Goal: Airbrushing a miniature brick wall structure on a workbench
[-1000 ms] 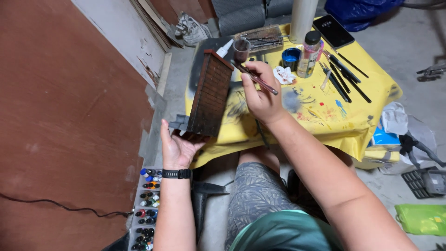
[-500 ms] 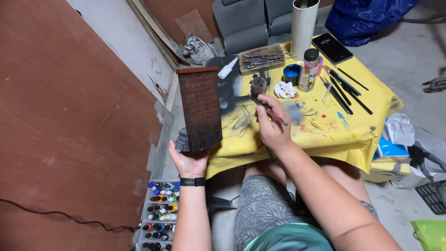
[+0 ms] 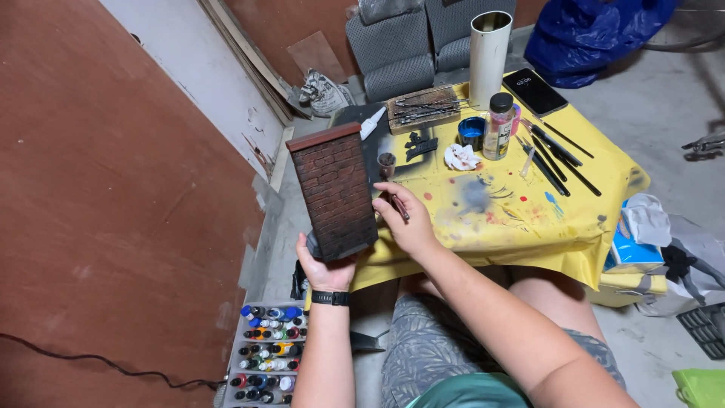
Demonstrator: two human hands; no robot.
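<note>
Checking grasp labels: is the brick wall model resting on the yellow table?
No, the left hand holds the brick wall model upright by its base, off the edge of the yellow table.

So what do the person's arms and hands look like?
Both arms are bare, with no sleeves showing and no gloves. The left hand has a black watch strapped round the wrist. The right hand wears nothing that shows: no rings, no bands.

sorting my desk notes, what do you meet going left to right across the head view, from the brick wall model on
brick wall model → small cup → black figure → blue pot → clear bottle → brushes → tissue box
</note>
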